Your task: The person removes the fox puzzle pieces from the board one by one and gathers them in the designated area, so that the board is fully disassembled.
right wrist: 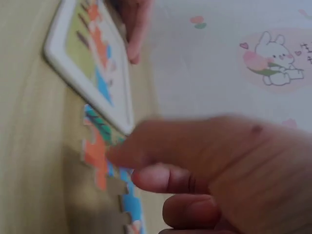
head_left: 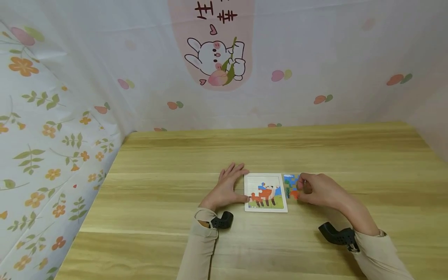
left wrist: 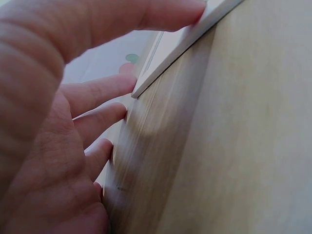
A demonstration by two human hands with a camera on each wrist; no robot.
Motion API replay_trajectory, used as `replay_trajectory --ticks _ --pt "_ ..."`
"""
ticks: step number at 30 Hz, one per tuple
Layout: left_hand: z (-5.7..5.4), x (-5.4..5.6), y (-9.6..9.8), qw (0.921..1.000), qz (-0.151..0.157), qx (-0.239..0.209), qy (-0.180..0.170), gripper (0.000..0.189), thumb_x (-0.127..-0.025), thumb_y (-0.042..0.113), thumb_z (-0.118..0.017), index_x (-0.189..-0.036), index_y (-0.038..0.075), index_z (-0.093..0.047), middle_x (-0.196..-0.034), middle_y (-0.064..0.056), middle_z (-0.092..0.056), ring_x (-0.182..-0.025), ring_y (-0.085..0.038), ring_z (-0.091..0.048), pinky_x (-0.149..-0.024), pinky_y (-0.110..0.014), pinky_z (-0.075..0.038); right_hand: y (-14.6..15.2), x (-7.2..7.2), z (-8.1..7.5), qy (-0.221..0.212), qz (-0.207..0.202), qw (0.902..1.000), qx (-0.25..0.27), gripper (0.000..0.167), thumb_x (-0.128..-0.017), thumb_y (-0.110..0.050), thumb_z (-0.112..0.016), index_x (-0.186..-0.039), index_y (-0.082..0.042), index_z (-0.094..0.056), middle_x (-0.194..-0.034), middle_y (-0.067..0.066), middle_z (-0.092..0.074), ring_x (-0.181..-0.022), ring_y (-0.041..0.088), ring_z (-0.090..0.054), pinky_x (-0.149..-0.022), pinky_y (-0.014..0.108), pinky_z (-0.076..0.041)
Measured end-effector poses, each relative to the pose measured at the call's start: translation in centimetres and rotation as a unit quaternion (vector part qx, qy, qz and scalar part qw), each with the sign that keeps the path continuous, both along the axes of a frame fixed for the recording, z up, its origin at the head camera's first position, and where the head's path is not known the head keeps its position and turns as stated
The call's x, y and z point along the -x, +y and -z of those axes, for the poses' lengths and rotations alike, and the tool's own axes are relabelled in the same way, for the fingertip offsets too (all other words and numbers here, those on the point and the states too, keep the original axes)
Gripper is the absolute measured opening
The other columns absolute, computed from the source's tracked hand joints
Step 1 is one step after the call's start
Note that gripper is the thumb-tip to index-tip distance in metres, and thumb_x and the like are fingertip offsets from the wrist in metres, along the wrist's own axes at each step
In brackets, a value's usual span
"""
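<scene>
A white-framed jigsaw board [head_left: 266, 210] lies on the table, its pieces showing part of a red panda on grass; the upper left is bare. My left hand [head_left: 229, 187] rests at its left side, fingers spread. In the left wrist view the thumb [left wrist: 170, 14] presses on the frame and the index fingertip touches a corner. Right of the board, my right hand [head_left: 320, 190] pinches an orange-and-green puzzle piece [right wrist: 95, 146] between thumb and index finger, the other fingers curled. Loose blue puzzle pieces [right wrist: 131, 202] lie under and beside this hand.
The wooden table [head_left: 157, 202] reaches back to a white printed cloth [head_left: 140, 70] with a rabbit picture. A flowered cloth [head_left: 52, 155] hangs along the left edge. Black wrist devices [head_left: 339, 235] sit on both forearms.
</scene>
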State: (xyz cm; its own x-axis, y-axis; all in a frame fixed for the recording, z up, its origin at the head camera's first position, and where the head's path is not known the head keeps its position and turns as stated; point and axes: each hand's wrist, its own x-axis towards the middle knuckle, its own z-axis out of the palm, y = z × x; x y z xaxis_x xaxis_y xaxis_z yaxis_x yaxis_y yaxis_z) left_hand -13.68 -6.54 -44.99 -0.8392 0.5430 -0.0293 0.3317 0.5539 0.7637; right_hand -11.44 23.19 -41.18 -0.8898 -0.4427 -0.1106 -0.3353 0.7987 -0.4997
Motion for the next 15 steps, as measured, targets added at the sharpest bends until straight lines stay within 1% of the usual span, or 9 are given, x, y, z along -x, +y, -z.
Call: replay_trajectory --ticks 3,6,10,15 --pt "0.0 0.0 0.11 1.0 0.001 0.001 0.001 0.075 -0.07 0.017 -0.078 -0.136 0.009 -0.044 -0.152 -0.006 -0.023 -0.141 -0.022 -0.004 -0.11 -0.044 0.003 -0.09 -0.26 -0.27 0.001 0.007 0.9999 0.009 0.021 -0.075 -0.022 -0.073 -0.08 -0.014 -0.054 -0.058 -0.007 -0.04 -0.052 0.008 -0.035 -0.051 0.024 -0.03" --pt "-0.01 0.03 0.15 1.0 0.002 0.0 0.002 0.075 -0.07 0.018 -0.078 -0.136 0.009 -0.044 -0.152 -0.006 -0.023 -0.141 -0.023 -0.004 -0.11 -0.044 0.003 -0.25 -0.38 -0.49 -0.005 0.004 0.9999 0.014 0.022 -0.076 -0.024 -0.073 -0.081 -0.014 -0.054 -0.059 -0.007 -0.041 -0.052 0.008 -0.036 -0.05 0.024 -0.03" --pt "0.04 0.01 0.11 1.0 0.001 -0.002 0.002 0.075 -0.07 0.018 -0.078 -0.136 0.008 -0.045 -0.151 -0.007 -0.023 -0.141 -0.024 -0.004 -0.11 -0.046 0.003 -0.39 -0.53 -0.69 -0.004 -0.006 0.9998 0.016 0.021 -0.076 -0.02 -0.073 -0.081 -0.014 -0.054 -0.059 -0.007 -0.04 -0.052 0.007 -0.035 -0.05 0.024 -0.029" --pt "0.03 -0.07 0.14 1.0 -0.001 -0.001 -0.002 0.074 -0.07 0.017 -0.078 -0.136 0.009 -0.044 -0.152 -0.006 -0.023 -0.141 -0.023 -0.003 -0.11 -0.044 0.003 -0.7 -0.67 -0.81 0.008 -0.028 0.9991 0.031 0.02 -0.077 -0.015 -0.073 -0.08 -0.013 -0.053 -0.059 -0.008 -0.038 -0.052 0.005 -0.034 -0.05 0.022 -0.029"
